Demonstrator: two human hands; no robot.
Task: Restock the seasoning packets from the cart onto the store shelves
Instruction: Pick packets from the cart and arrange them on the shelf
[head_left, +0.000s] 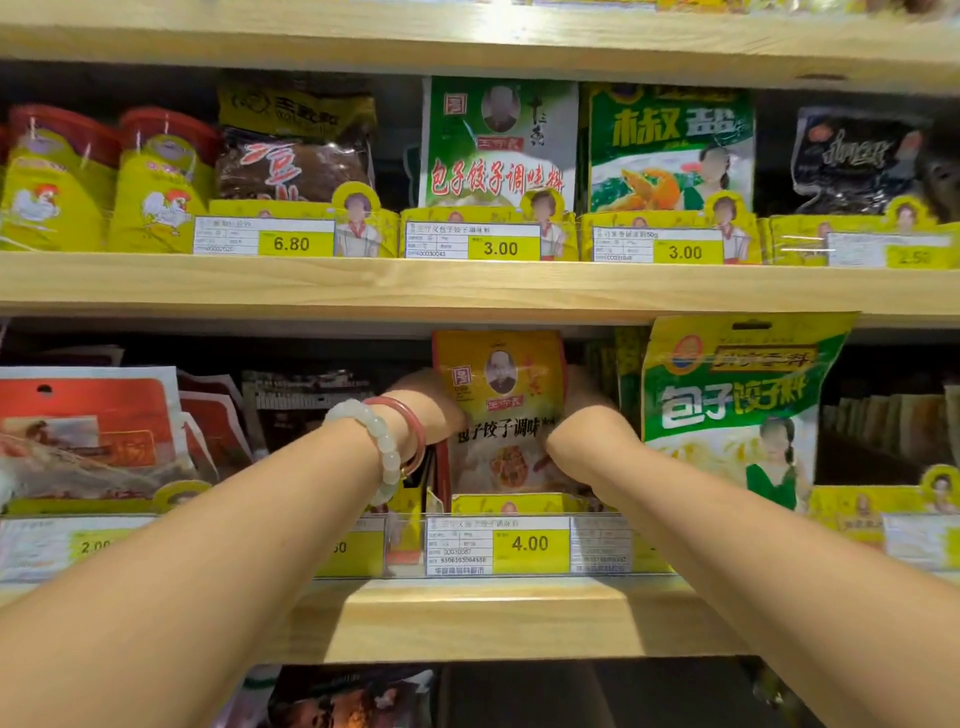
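Middle shelf (467, 618): packet (501, 410) upright between left hand (431, 405) and right hand (587, 415), behind the price tag (498, 545); larger packet (737, 410) just right; upper shelf (467, 286) above.

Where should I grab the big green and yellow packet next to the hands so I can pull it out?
Probably pinch the green and yellow packet by its top edge near the hang hole, coming from the front. It stands upright, leaning forward, top free under the shelf, while its bottom sits behind the price strip.
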